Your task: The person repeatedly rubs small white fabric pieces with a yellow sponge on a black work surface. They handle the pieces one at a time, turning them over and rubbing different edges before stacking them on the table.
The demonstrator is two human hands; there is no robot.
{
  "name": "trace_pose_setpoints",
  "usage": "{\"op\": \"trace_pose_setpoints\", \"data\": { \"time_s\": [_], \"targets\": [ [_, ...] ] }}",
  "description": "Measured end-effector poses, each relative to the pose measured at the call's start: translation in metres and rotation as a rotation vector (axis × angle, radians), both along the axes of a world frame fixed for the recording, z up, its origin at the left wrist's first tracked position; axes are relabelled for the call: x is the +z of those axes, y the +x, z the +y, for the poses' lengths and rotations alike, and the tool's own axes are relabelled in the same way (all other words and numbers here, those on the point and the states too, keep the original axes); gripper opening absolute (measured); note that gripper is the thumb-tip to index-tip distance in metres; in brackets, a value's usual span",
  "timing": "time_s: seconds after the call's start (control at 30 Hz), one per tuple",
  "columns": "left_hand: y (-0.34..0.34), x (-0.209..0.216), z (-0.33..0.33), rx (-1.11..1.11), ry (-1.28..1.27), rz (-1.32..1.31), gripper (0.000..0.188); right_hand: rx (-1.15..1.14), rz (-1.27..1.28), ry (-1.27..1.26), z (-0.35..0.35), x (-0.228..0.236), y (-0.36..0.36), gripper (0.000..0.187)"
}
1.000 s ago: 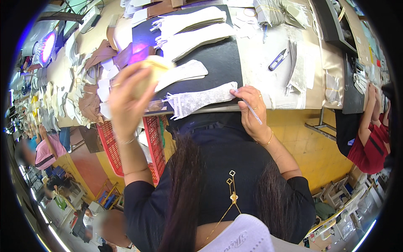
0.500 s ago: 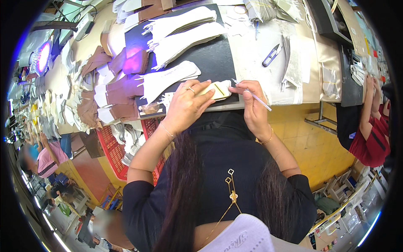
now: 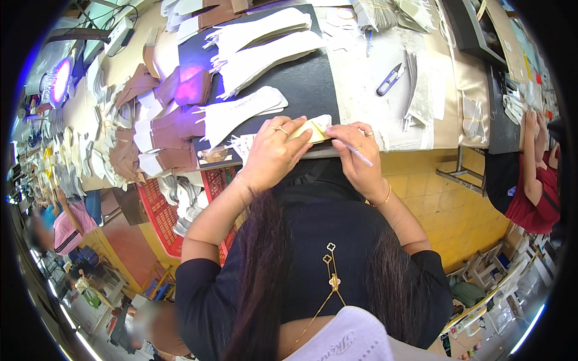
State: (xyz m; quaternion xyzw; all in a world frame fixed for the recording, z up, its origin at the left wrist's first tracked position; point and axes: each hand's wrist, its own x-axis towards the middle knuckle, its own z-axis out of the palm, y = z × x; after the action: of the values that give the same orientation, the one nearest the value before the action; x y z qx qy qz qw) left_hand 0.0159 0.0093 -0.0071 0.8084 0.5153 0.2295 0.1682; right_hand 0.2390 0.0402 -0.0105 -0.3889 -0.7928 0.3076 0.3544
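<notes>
My left hand (image 3: 274,153) rests with fingers together on a pale yellow template (image 3: 314,130), gripping it against a white cut piece (image 3: 325,120) at the table's front edge. A dark slit shows in the template. In my right hand (image 3: 359,159) is a slim pen with a whitish barrel (image 3: 362,156); its tip reaches the template's right end and is partly hidden by my fingers. Just beyond my left hand lies a stack of long white cut pieces (image 3: 241,114) with fringed left ends. Another such stack (image 3: 271,57) lies farther off on the black mat (image 3: 307,84).
Thread snips (image 3: 391,79) lie to the right, beside a stack of greyish strips (image 3: 415,96). Brown and white pieces (image 3: 165,129) cover the table's left side. A red basket (image 3: 159,216) stands below the edge. A co-worker in red (image 3: 536,201) sits at far right.
My right hand has shifted slightly left and turned the pen, bringing its tip onto the template's right end. The template and white piece are tilted a little differently under my left hand.
</notes>
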Motion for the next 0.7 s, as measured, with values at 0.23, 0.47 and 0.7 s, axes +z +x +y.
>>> {"op": "trace_pose_setpoints", "data": {
  "time_s": [0.23, 0.47, 0.7],
  "targets": [
    [0.001, 0.001, 0.001, -0.007, 0.013, 0.005, 0.028, 0.023, -0.121, 0.114, 0.004, 0.007, -0.007, 0.018],
    [-0.003, -0.001, 0.003, -0.007, -0.013, -0.053, 0.026, 0.056, -0.108, 0.072, 0.001, 0.013, 0.001, 0.006],
    [-0.011, 0.005, 0.015, 0.126, -0.229, -0.303, 0.033, -0.081, 0.156, 0.077, -0.001, 0.007, 0.002, 0.013]
  ]
}}
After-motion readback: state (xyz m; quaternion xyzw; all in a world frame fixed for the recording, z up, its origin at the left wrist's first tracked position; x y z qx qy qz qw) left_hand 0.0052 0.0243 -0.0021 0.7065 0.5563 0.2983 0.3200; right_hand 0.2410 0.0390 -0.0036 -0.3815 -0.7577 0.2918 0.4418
